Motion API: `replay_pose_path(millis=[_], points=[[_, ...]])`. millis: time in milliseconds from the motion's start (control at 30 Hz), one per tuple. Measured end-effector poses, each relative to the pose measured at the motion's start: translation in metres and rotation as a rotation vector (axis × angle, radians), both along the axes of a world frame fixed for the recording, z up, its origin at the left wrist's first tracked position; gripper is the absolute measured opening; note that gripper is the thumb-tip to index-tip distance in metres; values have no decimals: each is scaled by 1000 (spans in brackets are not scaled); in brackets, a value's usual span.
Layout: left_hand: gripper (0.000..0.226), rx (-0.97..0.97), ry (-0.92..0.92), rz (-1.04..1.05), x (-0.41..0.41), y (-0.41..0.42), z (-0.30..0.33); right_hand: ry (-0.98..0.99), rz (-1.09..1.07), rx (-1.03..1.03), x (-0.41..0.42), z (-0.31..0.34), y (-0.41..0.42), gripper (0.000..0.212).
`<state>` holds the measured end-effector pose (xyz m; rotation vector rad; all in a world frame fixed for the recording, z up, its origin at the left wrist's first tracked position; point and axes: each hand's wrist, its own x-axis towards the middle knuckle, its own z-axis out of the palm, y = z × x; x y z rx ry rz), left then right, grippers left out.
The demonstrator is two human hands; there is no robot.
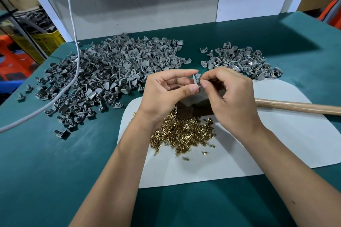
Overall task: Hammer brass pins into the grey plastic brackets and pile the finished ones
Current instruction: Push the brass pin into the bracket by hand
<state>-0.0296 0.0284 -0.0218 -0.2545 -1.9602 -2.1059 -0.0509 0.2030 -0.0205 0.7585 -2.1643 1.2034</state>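
Pinched above the dark grey metal block [193, 106], between left hand [166, 94] and right hand [228, 96]: one small, stiff, featherlight grey plastic bracket [196, 79], best held by its flat edges, right fingertips [203, 84] apparently seating a hidden brass pin.

Bright, even light from overhead — the green worktop [55, 162] reads clean and saturated, with no harsh glare. A broad dark shadow band falls across its far right stretch, below the white back panel [147, 5]. Soft shadows sit under the left hand [166, 94] and right hand [230, 97], darkening the block [191, 107] beneath them. The centre is sharp — single brass pins [182, 132] stand out crisply. Wide-angle bending shows at the edges: the worktop's sides curve, and the top-left corner smears into blur near the yellow crate [49, 42].
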Motion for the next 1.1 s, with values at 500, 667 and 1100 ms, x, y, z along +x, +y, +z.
replay_pose_path(millis=[500,667,1100], points=[[31,-3,-35,-30,4,0,3,110,29,149,-3,-3,6,5],[29,-35,-14,-34,3,-1,1,102,22,167,-3,-3,6,4],[14,-212,8,65,1,7,-3,51,58,264,-10,6,17,6]])
